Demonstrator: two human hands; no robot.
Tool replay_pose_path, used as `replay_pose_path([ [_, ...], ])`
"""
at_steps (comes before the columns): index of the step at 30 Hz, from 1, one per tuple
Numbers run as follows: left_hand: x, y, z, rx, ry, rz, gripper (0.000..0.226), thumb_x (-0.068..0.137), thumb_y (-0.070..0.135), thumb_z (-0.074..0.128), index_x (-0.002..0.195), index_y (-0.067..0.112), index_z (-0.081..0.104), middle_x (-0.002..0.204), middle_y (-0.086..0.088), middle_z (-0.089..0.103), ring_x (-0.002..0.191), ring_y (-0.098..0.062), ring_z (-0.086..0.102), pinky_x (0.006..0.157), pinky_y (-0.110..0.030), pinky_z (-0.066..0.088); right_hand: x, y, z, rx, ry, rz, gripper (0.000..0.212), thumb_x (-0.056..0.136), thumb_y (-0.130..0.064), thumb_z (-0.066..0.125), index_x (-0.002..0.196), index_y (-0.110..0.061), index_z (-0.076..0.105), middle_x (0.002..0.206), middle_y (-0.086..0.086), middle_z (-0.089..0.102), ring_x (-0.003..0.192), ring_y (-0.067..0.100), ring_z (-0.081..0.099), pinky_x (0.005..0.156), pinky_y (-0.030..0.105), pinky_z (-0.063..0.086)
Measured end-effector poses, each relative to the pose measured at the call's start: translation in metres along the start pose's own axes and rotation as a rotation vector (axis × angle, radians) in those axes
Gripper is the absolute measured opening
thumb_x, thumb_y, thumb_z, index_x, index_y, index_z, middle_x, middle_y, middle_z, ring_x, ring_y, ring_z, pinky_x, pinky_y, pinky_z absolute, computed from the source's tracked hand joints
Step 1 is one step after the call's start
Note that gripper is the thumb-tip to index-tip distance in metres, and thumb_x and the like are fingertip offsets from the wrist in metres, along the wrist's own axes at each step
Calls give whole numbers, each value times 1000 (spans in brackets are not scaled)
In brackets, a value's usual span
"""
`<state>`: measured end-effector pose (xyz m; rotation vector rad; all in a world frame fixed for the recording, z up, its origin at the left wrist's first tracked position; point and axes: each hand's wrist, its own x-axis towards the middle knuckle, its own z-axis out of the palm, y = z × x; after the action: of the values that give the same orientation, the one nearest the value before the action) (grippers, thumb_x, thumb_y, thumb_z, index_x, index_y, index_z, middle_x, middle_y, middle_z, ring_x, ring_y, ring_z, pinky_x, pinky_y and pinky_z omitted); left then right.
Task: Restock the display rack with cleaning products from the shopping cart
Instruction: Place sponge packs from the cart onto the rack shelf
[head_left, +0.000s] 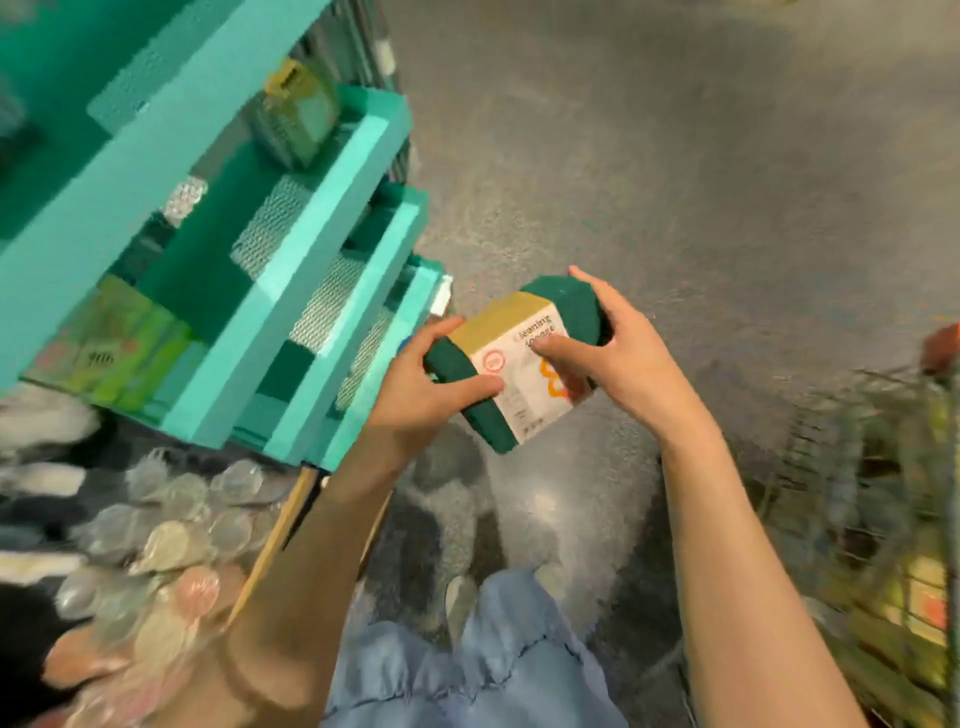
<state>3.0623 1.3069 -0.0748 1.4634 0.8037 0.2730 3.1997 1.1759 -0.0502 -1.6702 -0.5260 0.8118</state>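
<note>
Centrally in the frame, a dark green sponge pack (511, 364) with a white and gold paper band is held over the grey floor (675, 156), just right of the teal display rack (291, 291). Left hand (415, 400) grips its lower-left end, fingers (467, 387) curled onto the band. Right hand (618, 343) clasps the upper-right end, thumb on the label, fingertips hooked over the far edge. At upper left and left, the rack's shelves hold blurred packs (296, 111). At the right edge stands the shopping cart (893, 519), blurred, with yellow and green goods inside.
</note>
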Motion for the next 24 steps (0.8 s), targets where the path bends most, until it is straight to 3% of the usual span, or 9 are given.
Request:
replay_pose_path([
  [2,-1,-25,-11,-70,30,-86,87,44,17,85,124,16,49,103,2,65,91,-8,63,78,-18,51,11,22,6,41,-27,41,42,82,-5,67,122,-11,56,96,-9,66,76,-9,61,68,6,45],
  [5,-3,-70,-13,-43,62,-179,70,62,10,84,123,21,50,111,2,66,103,-14,64,80,-21,52,22,67,10,62,-59,128,23,85,-8,63,107,-15,62,84,-11,69,75,0,64,61,11,47],
  [11,24,-149,-2,-16,149,-179,57,68,-4,78,116,14,52,106,6,64,92,3,63,73,-10,48,51,147,30,54,-81,153,29,91,-7,56,120,-9,56,100,-8,66,84,-7,62,69,7,45],
  [13,40,-178,-7,-5,159,-167,60,66,0,81,115,17,50,106,8,63,91,5,63,74,-9,48,68,175,41,45,-80,137,31,92,-9,54,124,-5,55,108,-1,65,89,-5,61,74,9,45],
  [18,83,-261,-30,42,194,-106,59,59,21,78,110,26,49,115,1,61,106,-7,60,88,-20,49,120,253,81,-4,-70,74,27,92,-9,55,119,-10,55,107,2,62,87,-5,59,77,10,45],
  [20,100,-301,-36,70,206,-77,61,59,21,78,112,23,48,117,-3,59,109,-10,59,93,-24,48,135,296,98,-10,-42,56,30,92,-13,56,121,-9,54,112,4,61,95,2,59,82,14,46],
  [24,137,-384,-44,61,219,-38,71,55,29,83,116,20,49,119,-5,60,109,-9,60,93,-25,48,157,387,130,53,11,4,19,96,-23,51,114,-25,55,112,-8,62,106,5,59,91,21,46],
])
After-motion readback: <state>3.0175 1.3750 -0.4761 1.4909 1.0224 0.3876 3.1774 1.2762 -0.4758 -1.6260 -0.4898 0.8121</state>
